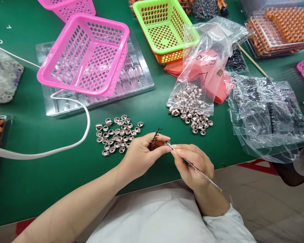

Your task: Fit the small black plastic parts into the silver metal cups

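My left hand [142,153] pinches a small black comb-like strip of parts [154,137] that sticks up between thumb and fingers. My right hand [192,163] holds thin metal tweezers [200,171], whose tip carries a small silver cap [167,143] right against my left fingertips. Both hands hover over the near edge of the green table [27,182]. A loose heap of silver caps [118,135] lies just left of my left hand. More silver caps [192,111] spill from an open clear bag [205,57] beyond my right hand.
A pink basket [86,54] rests tilted on a clear plastic tray [136,79]; a green basket [164,27] stands behind. A white cable [73,141] curves at left. Crumpled clear bags [266,114] lie at right, orange part racks [281,30] at far right.
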{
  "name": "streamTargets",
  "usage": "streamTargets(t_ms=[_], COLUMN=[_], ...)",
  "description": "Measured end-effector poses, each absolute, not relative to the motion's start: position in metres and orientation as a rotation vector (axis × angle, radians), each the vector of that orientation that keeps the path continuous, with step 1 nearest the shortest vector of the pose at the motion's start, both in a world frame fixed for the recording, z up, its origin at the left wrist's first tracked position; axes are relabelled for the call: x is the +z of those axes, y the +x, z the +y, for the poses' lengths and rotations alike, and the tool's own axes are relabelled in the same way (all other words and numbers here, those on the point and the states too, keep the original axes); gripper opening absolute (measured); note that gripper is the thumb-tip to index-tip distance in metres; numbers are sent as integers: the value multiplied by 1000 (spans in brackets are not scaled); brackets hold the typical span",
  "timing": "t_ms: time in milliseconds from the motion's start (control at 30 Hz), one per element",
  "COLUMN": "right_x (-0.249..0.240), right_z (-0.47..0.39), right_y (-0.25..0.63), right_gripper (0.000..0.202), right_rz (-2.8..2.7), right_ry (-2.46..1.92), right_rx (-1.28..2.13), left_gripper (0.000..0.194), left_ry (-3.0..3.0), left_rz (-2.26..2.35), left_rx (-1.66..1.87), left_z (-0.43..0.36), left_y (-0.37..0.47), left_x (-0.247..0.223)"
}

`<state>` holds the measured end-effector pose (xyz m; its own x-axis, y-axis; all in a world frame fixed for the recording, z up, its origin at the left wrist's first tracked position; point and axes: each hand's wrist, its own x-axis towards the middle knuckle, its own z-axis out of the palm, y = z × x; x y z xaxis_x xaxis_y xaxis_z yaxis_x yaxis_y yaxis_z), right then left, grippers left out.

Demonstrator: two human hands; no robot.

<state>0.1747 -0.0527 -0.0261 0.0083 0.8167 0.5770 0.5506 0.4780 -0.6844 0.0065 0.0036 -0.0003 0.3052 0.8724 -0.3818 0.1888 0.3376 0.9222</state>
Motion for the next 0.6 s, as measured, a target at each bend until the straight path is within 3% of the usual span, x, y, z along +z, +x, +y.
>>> streamTargets(t_ms=[600], right_x=[-26], right_z=[-53], right_y=[175], right_gripper=[26], right_rz=[-1613], right_ry=[-1202], right_rx=[337], left_gripper=[25], left_ry=[1091], left_rz=[1189], left_rx=[619], left_z=[5], left_y=[6], left_x=[-2])
